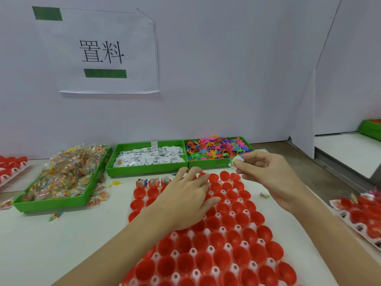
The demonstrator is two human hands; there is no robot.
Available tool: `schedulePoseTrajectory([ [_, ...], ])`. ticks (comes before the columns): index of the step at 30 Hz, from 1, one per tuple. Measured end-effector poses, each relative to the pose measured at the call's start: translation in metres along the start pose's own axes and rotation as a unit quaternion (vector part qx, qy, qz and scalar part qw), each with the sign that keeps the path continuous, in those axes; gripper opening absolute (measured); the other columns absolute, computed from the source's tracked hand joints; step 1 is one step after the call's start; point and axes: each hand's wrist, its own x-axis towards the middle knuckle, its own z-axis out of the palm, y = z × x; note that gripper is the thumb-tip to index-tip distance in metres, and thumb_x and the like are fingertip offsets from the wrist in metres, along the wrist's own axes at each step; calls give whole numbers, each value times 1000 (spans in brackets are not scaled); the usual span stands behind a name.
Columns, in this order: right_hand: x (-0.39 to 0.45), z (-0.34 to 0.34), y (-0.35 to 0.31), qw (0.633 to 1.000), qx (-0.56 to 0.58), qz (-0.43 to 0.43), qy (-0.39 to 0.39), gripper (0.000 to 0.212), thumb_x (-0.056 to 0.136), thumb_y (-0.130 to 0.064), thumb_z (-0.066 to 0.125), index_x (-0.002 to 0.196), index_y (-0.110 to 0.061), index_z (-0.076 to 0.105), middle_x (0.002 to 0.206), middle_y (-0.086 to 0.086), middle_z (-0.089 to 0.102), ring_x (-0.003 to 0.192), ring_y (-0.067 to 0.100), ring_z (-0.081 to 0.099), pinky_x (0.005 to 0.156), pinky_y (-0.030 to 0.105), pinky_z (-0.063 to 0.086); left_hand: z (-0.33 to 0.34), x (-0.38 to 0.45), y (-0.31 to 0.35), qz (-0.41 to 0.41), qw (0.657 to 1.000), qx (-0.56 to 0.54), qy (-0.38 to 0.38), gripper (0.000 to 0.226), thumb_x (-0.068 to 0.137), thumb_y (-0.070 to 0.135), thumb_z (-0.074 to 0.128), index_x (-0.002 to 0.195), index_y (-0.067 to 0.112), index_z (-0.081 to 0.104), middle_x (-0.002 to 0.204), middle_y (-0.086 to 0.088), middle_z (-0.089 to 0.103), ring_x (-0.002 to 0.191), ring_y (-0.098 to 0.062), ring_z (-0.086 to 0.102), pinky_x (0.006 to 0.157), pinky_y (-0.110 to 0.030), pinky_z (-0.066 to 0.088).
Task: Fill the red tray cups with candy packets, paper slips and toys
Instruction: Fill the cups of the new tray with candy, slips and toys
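Observation:
A large tray of red cups (pixel 222 244) lies on the white table in front of me. Its far left cups (pixel 153 182) hold packets and toys. My left hand (pixel 185 201) lies over the far rows, fingertips at the cups of the top row; whether it holds anything is hidden. My right hand (pixel 268 174) hovers above the tray's far right corner and pinches a small candy packet (pixel 236 161) between thumb and fingers. Three green bins stand behind: candy packets (pixel 66 176), white paper slips (pixel 148 156), colourful toys (pixel 218 148).
More red cup trays sit at the left edge (pixel 10 168) and at the right (pixel 362 215). Loose packets (pixel 98 196), a yellow toy (pixel 115 184) and a small toy (pixel 263 195) lie on the table. A white wall with a paper sign (pixel 101 52) stands behind.

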Motion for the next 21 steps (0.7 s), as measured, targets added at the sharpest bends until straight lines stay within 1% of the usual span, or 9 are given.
schedulePoseTrajectory([
  [2,-1,4,3,999,-40,-14,-4,10,84,-16,82,92,-15,77,84,7,77,83,23,75,73,27,63,2,1,1,0,1000,-17,0,78,103,63,7,136,16,60,146,7,54,146,-17,24,119,-41,16],
  [4,-1,7,7,997,-69,-17,-12,8,84,-20,83,90,-18,78,85,6,77,86,27,74,80,37,63,2,1,1,-6,999,-36,6,77,103,64,8,136,17,59,144,9,56,146,-15,24,119,-40,14],
  [6,-1,8,9,997,-80,-20,-13,7,84,-22,83,89,-22,78,84,5,77,86,26,74,81,39,62,2,-2,0,-10,998,-52,28,78,102,64,6,137,19,60,146,10,55,146,-13,27,117,-38,11],
  [9,1,8,12,997,-77,-28,-11,8,83,-23,84,87,-24,78,83,2,77,82,21,75,75,31,63,1,-11,-1,-23,995,-67,65,82,99,65,1,137,24,62,145,14,57,142,-9,34,115,-35,10],
  [11,1,11,14,996,-77,-45,-15,11,82,-21,85,89,-24,78,83,0,78,80,16,75,70,22,61,1,-18,0,-32,995,-63,74,80,100,63,4,133,25,66,140,14,62,140,-9,40,115,-35,12],
  [13,1,19,15,993,-92,-73,-23,15,81,-18,85,93,-24,78,83,-2,79,79,11,75,69,16,57,2,-21,1,-30,996,-46,75,78,102,62,6,128,23,69,135,13,66,137,-11,44,115,-37,15],
  [15,3,29,14,985,-129,-107,-43,16,81,-20,86,94,-25,77,82,-7,78,79,6,74,71,14,55,2,-22,1,-29,997,-33,70,79,102,61,5,126,22,69,132,12,67,136,-12,45,115,-38,15],
  [18,13,44,10,964,-209,-148,-68,13,80,-23,86,89,-26,78,81,-11,78,79,1,73,75,14,56,1,-21,-2,-26,997,-24,68,82,102,61,3,120,20,71,125,10,70,131,-13,49,113,-39,17],
  [21,27,55,7,950,-258,-157,-78,12,79,-22,87,87,-24,78,77,-11,77,76,-2,72,72,10,53,4,-21,-4,-22,998,-22,62,81,102,62,3,119,21,71,124,11,69,132,-12,48,116,-39,19],
])
